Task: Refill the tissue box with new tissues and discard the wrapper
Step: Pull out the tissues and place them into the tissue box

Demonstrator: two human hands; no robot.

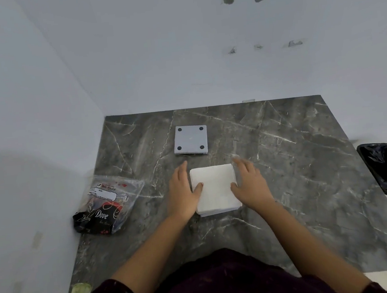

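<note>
Between both hands (185, 192) — square white tissue stack (215, 189)

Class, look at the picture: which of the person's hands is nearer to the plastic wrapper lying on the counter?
Left. The left hand rests on the tissue stack's left edge, on the wrapper's side. The right hand is on the stack's far edge, farther away.

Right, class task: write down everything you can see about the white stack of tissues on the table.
The white stack of tissues is a square, soft-looking pile of folded paper sheets, unwrapped, lying flat on the dark grey marble-patterned table. Layered edges show along its near side. The left hand and right hand flank it, thumbs resting on top. It sits just nearer than the grey square box, not touching it.
</note>
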